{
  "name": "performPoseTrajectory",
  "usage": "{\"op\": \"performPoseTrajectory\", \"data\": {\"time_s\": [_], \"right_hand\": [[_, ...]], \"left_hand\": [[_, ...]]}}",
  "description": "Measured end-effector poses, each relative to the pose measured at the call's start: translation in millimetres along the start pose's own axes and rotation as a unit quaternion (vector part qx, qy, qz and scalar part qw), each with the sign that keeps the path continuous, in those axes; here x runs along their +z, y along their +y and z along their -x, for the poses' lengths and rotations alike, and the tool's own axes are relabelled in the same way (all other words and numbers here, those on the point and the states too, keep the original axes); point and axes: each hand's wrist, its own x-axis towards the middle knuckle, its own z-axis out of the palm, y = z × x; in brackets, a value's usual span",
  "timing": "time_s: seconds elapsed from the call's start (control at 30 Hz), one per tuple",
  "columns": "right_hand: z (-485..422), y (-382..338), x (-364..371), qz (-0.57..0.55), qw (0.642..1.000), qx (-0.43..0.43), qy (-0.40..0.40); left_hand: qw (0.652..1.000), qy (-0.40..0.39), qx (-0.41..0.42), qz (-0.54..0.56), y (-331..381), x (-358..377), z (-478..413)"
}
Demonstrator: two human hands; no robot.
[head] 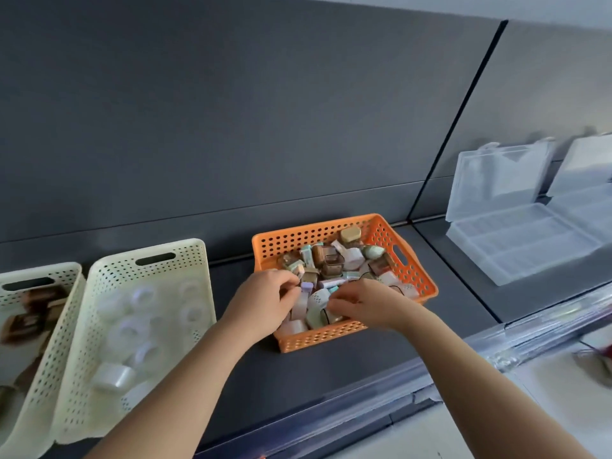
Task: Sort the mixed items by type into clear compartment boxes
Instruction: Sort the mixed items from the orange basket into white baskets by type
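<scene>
items (pixel 331 260) in orange basket (pixel 323 337) lie under left hand (pixel 265 301) and right hand (pixel 367 304), grips unclear

A shop: grey display shelf (pixel 331 369) with clear price-tag rail (pixel 536 326) (orange basket (pixel 331 339) of goods).

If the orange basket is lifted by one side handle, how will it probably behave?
The orange basket looks like thin perforated plastic, so probably light and slightly flexible. Its small items lie loose in a heap, so they would likely slide to the low side. The holes look smaller than the items, so few should fall through.
</scene>
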Motion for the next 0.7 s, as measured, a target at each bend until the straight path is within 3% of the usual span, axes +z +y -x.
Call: {"op": "performPoseTrajectory", "data": {"time_s": [0.23, 0.47, 0.7], "right_hand": [[-3.1, 18.5, -14.3, -0.057, 0.997, -0.022, -0.039], [-6.3, 50.9, -35.5, -0.211, 0.970, -0.010, 0.123], [-27.5, 89.2, -51.3, -0.253, 0.954, -0.006, 0.159]], "left_hand": [[0.999, -0.029, 0.019, 0.018, 1.2, 9.5, -45.3], [0.995, -0.081, 0.036, -0.041, 20.0, 43.7, -100.2], [0.992, -0.107, 0.009, -0.065, 27.2, 61.7, -116.4]]}}
